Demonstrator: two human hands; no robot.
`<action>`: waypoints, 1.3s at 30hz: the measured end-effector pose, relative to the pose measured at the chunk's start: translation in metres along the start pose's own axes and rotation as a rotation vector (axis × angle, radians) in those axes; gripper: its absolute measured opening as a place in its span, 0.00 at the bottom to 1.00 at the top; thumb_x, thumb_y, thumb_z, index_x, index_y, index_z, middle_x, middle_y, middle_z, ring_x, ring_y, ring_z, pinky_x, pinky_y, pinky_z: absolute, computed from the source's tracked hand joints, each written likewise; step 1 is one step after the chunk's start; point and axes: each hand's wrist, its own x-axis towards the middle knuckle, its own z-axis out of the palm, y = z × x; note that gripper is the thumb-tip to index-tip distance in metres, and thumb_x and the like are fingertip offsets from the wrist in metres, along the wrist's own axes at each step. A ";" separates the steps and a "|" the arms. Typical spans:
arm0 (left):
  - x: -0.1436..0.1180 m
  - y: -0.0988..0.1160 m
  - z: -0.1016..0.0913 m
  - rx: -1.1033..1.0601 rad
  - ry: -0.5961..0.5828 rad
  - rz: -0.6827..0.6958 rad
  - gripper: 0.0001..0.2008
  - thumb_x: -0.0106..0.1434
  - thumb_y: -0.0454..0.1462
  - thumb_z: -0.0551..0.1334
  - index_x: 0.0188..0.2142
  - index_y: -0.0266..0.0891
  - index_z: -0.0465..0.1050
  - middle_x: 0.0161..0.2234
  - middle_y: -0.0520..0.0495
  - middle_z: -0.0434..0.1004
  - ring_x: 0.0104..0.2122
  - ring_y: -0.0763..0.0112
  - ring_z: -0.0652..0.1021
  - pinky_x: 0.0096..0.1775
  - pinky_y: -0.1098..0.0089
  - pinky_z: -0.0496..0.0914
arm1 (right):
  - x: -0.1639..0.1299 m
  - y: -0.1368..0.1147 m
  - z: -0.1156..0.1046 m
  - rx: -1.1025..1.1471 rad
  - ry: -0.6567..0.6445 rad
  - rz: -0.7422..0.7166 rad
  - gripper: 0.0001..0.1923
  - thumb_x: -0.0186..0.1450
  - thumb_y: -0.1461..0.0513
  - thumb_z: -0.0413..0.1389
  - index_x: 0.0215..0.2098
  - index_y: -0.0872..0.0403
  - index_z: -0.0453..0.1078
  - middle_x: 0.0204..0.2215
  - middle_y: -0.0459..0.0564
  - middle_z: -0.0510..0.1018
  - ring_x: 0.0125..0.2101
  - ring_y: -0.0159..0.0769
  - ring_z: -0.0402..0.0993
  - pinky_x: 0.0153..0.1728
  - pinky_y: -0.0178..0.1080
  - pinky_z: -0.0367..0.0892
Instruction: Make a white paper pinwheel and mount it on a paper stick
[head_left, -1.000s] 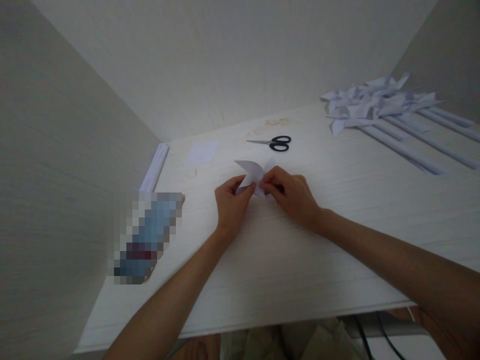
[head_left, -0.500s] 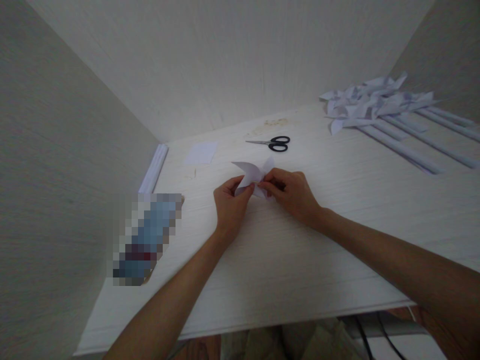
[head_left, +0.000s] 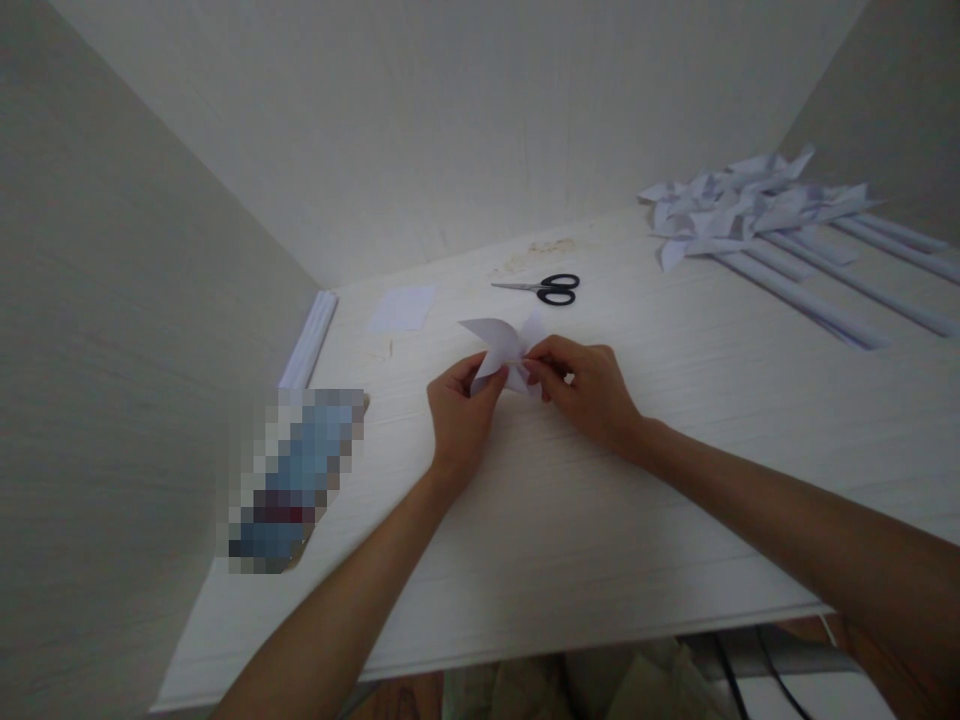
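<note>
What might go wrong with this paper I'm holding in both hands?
The paper looks thin, so the left hand and right hand pinching near its middle might crease or tear it. If either grip slackens, its curved flaps could spring open. The scissors lie beyond, so a stray reach might get nicked.

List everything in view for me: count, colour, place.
Paper pinwheel: 1, white, centre, held
Scissors: 1, black handles, beyond pinwheel
Paper square: 1, white, left of scissors
Pinwheels on sticks: several, white, far right
Paper rolls: count unclear, white, far left
Pixelated item: 1, bluish, near left
Marks: several, tan, behind scissors
Table: 1, white, beneath
Walls: 3, grey, surrounding
Cables: 2, black, lower right
Cloth: count unclear, khaki, bottom centre
Wooden floor: 1, brown, bottom edge
Left grip: 1, pinwheel's left side
Right grip: 1, pinwheel's right side
</note>
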 end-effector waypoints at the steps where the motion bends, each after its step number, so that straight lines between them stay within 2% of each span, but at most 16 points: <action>1: 0.000 0.000 0.000 -0.001 -0.004 0.008 0.10 0.47 0.36 0.62 0.31 0.36 0.75 0.28 0.49 0.76 0.27 0.72 0.74 0.30 0.72 0.67 | 0.000 0.000 0.000 -0.007 0.006 0.005 0.05 0.58 0.65 0.51 0.26 0.57 0.67 0.19 0.45 0.73 0.19 0.27 0.68 0.21 0.29 0.60; 30: 0.001 0.000 0.000 0.068 0.063 -0.012 0.10 0.47 0.34 0.61 0.31 0.35 0.75 0.25 0.51 0.75 0.24 0.75 0.71 0.26 0.75 0.65 | 0.000 0.001 0.001 -0.003 -0.011 -0.061 0.04 0.59 0.66 0.50 0.29 0.57 0.66 0.17 0.43 0.71 0.20 0.26 0.68 0.22 0.28 0.59; 39: 0.002 -0.003 0.002 -0.062 0.080 -0.031 0.10 0.45 0.32 0.61 0.31 0.34 0.74 0.29 0.47 0.77 0.29 0.70 0.75 0.33 0.70 0.69 | -0.001 0.002 0.003 -0.053 0.027 -0.074 0.04 0.58 0.67 0.49 0.27 0.57 0.66 0.18 0.43 0.71 0.19 0.26 0.67 0.21 0.28 0.57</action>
